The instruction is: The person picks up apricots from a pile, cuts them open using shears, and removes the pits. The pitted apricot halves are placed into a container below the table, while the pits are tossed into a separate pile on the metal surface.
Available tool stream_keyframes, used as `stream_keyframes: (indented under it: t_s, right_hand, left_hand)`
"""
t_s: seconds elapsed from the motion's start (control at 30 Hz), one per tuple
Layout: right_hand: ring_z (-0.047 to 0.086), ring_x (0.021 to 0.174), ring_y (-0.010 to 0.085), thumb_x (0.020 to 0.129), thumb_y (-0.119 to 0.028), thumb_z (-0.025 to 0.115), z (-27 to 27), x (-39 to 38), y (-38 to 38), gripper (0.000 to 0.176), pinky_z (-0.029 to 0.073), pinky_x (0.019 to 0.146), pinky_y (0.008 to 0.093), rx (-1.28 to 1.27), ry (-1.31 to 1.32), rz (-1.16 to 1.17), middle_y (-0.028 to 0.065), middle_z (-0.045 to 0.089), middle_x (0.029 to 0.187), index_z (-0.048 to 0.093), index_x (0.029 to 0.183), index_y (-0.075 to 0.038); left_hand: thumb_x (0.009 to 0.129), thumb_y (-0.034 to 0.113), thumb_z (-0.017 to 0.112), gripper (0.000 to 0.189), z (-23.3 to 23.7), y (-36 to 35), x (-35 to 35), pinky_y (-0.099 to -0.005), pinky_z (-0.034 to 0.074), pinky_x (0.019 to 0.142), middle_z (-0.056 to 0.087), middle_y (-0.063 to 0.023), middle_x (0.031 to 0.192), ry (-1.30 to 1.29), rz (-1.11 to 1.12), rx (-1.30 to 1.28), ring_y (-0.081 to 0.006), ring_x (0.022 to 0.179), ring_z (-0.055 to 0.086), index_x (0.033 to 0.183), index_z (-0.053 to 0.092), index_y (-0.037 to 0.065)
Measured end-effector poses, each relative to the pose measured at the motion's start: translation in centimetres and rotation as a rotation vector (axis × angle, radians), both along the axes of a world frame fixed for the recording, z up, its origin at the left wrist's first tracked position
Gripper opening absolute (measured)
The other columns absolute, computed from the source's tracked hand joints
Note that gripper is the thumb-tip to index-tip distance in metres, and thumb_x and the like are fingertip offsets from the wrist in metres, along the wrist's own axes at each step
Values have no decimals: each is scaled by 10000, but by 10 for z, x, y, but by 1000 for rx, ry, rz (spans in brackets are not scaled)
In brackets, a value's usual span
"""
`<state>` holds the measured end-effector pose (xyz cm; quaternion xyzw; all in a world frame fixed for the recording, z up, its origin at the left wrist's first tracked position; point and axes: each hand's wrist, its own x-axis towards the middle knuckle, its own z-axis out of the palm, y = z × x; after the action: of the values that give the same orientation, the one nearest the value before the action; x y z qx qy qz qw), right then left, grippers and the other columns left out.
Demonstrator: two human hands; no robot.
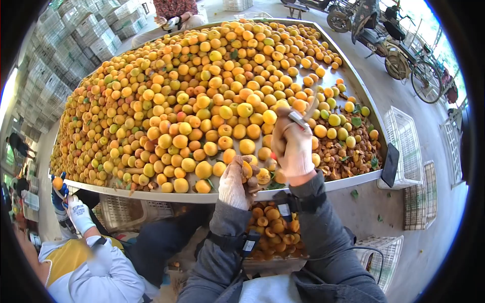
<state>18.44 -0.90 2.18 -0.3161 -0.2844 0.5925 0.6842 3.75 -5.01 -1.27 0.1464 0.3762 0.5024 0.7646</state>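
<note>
My left hand (234, 185), in a soiled pale glove, is closed around an apricot (247, 170) at the table's near edge. To its right, my right hand (293, 147), gloved too, is raised and closed on a small knife (299, 120) with a metallic part at the grip. A thin curved shape beyond the grip looks like its blade, but it is blurred. Whole yellow-orange apricots (177, 129) cover most of the metal-rimmed table (353, 184). Below my hands, a container holds apricot halves (273, 227).
Brown scraps (348, 156) lie at the table's right, near a dark flat object (389, 165) on the rim. White crates (404, 146) stand on the right. At left, a co-worker's gloved hand (80, 214) is close by; another person (176, 12) is across the table.
</note>
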Motion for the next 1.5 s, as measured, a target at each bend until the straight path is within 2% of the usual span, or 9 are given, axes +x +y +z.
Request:
stream_keyframes:
  t_s: [0.13,0.23,0.37,0.4,0.5,0.83,1.0,1.2,1.5]
  right_hand:
    - [639,750,158,769,-41,658,1,-30,-23,357,501,702,270,195,-1091,277,91,671,854,628,1124,-26]
    - [645,832,377,702,-107,691,0,-47,-35,387,519,713,416,251,-1263,260,183,666,854,615,1080,-79]
    - [650,784,342,715,-147,739,-6,-56,-41,294,520,694,390,341,-1441,154,153,640,778,600,959,-59]
    - [650,784,342,715,-147,739,-5,-56,-42,294,520,694,390,342,-1444,152,153,640,778,600,959,-59]
    - [647,719,238,761,-179,770,-6,-46,-33,287,515,648,331,60,-1210,-212,116,631,760,622,974,-56]
    - [639,787,326,776,-14,626,-9,-54,-37,283,512,683,377,482,-1451,206,118,671,888,683,1038,-105]
    - [653,701,212,809,-30,642,0,-44,-38,180,501,641,300,121,-1043,121,120,666,771,676,984,-50]
    - [544,743,75,801,-152,765,3,53,-32,229,462,686,233,-242,-1026,-65,-12,627,813,676,965,-19]
    - [663,883,306,761,-108,655,-41,65,-18,310,526,804,385,-154,-1767,231,110,695,898,691,1067,-141]
  left_hand:
    - [1008,372,476,326,-7,0,-10,-229,413,531,554,-25,807,-4,191,72,-86,608,494,1059,579,67]
    - [928,102,532,219,-17,-2,-22,-263,476,627,551,-33,844,92,243,232,-147,699,559,1131,575,34]
    - [873,19,537,251,-20,-9,-30,-302,514,709,593,-77,938,636,321,576,-195,787,607,1121,570,23]
    - [889,52,542,227,-22,-9,-32,-315,523,726,604,-89,962,744,354,648,-203,809,618,1113,569,28]
    - [1002,438,424,417,-21,-2,-49,-426,577,693,635,-133,960,-240,220,39,-250,718,638,1187,508,74]
    - [1014,352,414,400,-32,-4,-59,-404,584,757,630,-129,1038,-150,29,153,-250,915,641,1146,549,-2]
    - [1014,292,416,391,-11,-14,-49,-370,578,740,647,-131,974,268,106,325,-213,898,642,1182,557,-31]
    - [937,195,537,364,30,-27,-50,-307,445,877,636,-98,1064,348,-635,450,-165,961,573,1200,588,-52]
    - [970,181,513,324,-11,1,-47,-388,526,858,656,-133,1076,61,137,282,-240,994,639,1214,563,-27]
